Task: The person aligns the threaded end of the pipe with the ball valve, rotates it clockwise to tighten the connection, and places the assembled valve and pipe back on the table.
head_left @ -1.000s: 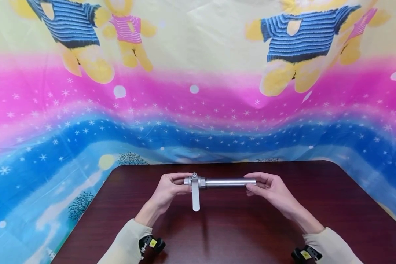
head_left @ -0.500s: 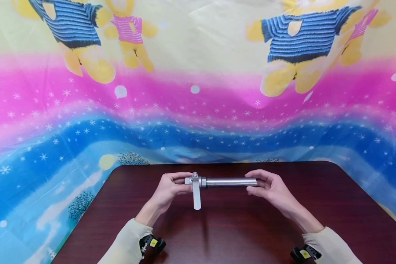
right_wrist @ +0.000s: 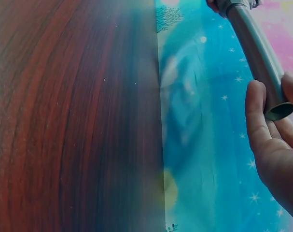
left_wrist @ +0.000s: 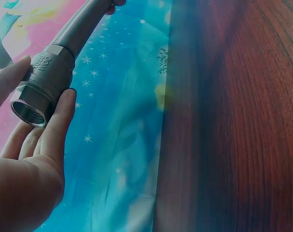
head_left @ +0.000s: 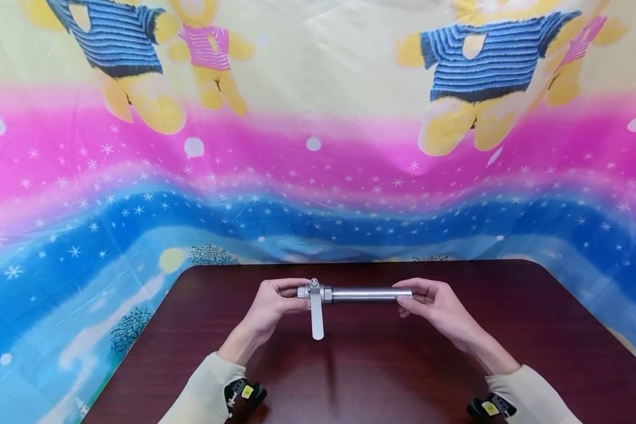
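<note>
A steel ball valve (head_left: 327, 294) and a straight metal pipe (head_left: 368, 294) form one level line above the table. My left hand (head_left: 267, 309) grips the valve's left end between thumb and fingers. The flat lever handle (head_left: 317, 321) points down toward me. In the left wrist view, the valve's threaded opening (left_wrist: 29, 114) faces the palm, and raised lettering marks its body. My right hand (head_left: 437, 303) pinches the pipe's free right end, thumb in front and fingers behind. The pipe's hollow end (right_wrist: 281, 110) shows in the right wrist view. The joint's inside is hidden.
A dark reddish wooden table (head_left: 381, 377) lies beneath both hands. Behind and beside it hangs a printed cloth (head_left: 318, 194) with bears and snowflakes. Black wrist cameras (head_left: 251, 391) sit at both cuffs.
My right thumb and fingers spread off the pipe's end half a second ago, and now pinch it again. The left hand keeps its hold on the valve, almost still.
</note>
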{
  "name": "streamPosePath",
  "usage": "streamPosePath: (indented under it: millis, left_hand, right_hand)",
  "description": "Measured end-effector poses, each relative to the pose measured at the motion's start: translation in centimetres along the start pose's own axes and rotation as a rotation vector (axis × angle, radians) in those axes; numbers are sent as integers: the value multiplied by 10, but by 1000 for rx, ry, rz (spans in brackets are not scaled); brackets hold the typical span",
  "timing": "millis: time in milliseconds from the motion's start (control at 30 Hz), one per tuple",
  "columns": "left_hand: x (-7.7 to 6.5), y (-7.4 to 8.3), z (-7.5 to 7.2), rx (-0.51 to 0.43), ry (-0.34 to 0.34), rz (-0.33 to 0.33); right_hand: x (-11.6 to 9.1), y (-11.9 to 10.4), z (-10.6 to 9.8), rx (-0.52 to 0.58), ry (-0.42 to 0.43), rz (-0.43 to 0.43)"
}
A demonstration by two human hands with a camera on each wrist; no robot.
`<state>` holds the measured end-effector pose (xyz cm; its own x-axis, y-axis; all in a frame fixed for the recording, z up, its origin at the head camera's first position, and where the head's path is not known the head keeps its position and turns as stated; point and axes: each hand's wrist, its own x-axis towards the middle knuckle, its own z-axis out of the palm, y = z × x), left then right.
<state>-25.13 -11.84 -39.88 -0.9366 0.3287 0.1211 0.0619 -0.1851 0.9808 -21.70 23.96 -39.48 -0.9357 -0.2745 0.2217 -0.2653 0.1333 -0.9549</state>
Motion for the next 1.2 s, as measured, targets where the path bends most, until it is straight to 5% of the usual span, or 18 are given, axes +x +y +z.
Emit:
streamPosePath:
  millis: [600, 1200]
  left_hand:
    - [-3, 0, -1, -11, 3, -5]
    - [-2, 1, 1, -11, 18, -13]
  right_hand:
    - [1, 1, 1, 28, -32, -63]
    - [3, -2, 2, -3, -38, -6]
